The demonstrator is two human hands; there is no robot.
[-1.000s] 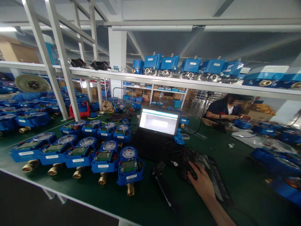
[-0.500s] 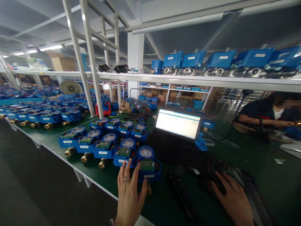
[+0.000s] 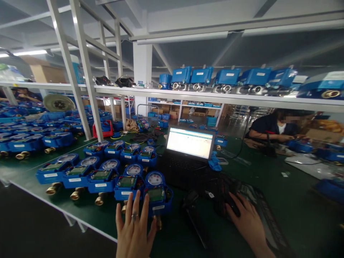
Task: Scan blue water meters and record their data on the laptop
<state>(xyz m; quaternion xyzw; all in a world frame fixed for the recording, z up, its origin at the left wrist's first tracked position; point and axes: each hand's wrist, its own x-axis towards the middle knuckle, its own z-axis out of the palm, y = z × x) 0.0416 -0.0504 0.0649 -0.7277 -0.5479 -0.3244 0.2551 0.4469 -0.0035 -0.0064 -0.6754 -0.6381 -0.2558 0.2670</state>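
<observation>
Fingers spread, my left hand is at the front of the nearest water meter, a blue housing with a round dial and a small display. Its fingertips reach between that meter and the neighbouring water meter; whether they touch either one I cannot tell. My right hand is curved over a black computer mouse on a dark patterned mat. Between my hands lies a black handheld scanner. A laptop with a lit screen stands just behind it.
More blue water meters with brass fittings stand in rows to the left. Overhead, a shelf carries larger blue units. A co-worker sits across the table at the right. A blue cloth lies beside the laptop.
The view has turned to the right, so everything sits further left in the picture. My left hand's fingers have spread a little wider. My right hand stays on the mouse.
</observation>
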